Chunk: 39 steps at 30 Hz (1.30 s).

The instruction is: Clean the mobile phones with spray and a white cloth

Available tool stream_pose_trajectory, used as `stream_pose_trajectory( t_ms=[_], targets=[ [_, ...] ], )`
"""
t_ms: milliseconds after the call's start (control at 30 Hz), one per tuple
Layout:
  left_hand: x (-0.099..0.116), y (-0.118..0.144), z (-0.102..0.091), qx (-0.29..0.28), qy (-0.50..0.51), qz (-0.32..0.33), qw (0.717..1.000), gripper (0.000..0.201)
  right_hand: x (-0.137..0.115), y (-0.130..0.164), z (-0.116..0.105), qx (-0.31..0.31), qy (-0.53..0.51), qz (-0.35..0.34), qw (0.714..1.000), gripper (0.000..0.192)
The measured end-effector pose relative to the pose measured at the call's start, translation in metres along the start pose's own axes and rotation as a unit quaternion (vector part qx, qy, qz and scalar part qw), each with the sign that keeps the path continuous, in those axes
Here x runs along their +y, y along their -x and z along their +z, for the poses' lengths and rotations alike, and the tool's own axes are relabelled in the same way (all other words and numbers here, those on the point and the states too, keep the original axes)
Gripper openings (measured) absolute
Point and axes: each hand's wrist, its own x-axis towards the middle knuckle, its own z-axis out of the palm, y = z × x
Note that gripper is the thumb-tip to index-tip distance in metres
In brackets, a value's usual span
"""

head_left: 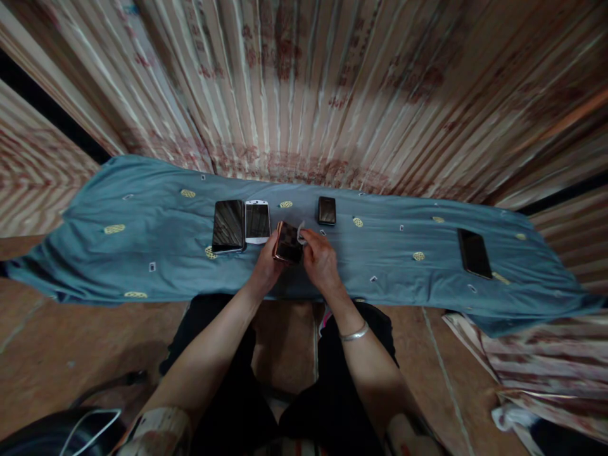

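My left hand is closed around the left edge of a dark, glossy phone with a rose-gold rim, held tilted above the cloth. Between the fingers of my right hand is a small whitish piece, thin like a tissue or wipe, at the phone's upper right edge. Whether it presses on the phone I cannot tell. Just left of my hands lie a white phone and a larger black tablet-like device, side by side. A small black phone rests beyond my right hand.
A blue cloth with pineapple prints covers the long narrow table. Far to the right lies another black phone. Pleated curtains hang right behind the table. At lower left, a white cable lies on a dark rounded object.
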Motion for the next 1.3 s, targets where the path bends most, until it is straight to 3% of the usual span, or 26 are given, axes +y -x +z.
stream_pose_trajectory(
  t_ms=[233, 700, 1300],
  targets=[
    [0.004, -0.001, -0.002, 0.015, -0.001, 0.008, 1.0, 0.037, 0.0, 0.003, 0.001, -0.032, -0.035, 0.025, 0.999, 0.045],
    [0.001, -0.003, -0.002, 0.017, 0.004, -0.01, 1.0, 0.039, 0.002, 0.003, 0.003, -0.022, -0.026, 0.026, 0.999, 0.045],
    [0.009, 0.002, 0.008, 0.032, 0.022, 0.014, 0.999, 0.037, -0.01, 0.006, -0.001, -0.034, -0.005, -0.007, 0.999, 0.041]
  ],
)
